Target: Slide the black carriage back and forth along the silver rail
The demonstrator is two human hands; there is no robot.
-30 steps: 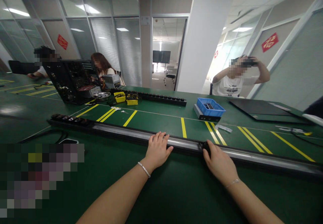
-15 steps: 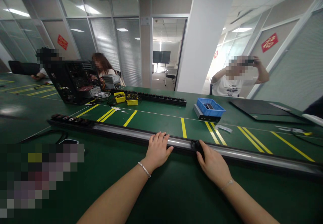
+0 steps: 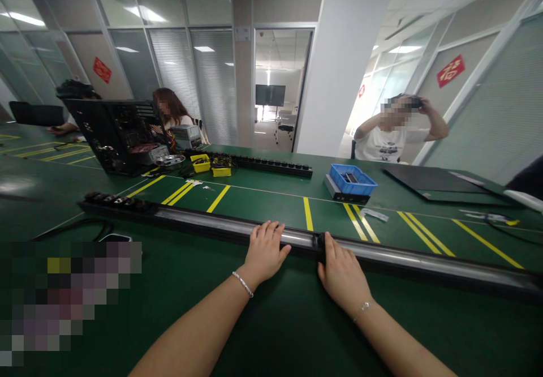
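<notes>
A long black rail (image 3: pixel 199 218) with a shiny metal channel runs slantwise across the table in front of me. My left hand (image 3: pixel 266 252) lies over the rail's near edge, fingertips on the channel and thumb apart. A small black block (image 3: pixel 318 241) sits in the channel to the right of that hand. My right hand (image 3: pixel 343 272) rests against the block's right side, with fingers stretched over the rail and thumb at the near edge. Several dark blocks (image 3: pixel 114 200) sit in a row at the rail's left end.
Beyond the rail stand an opened computer case (image 3: pixel 91 133), yellow bins (image 3: pixel 221 171), a second black rail (image 3: pixel 271 166) and a blue basket (image 3: pixel 355 183). A black panel (image 3: pixel 441 184) lies at right. Several people sit around the green table (image 3: pixel 190 320). Pixelation covers the lower left.
The small black block has moved left along the channel, with my right hand moving left beside it. My left hand has stayed in place.
</notes>
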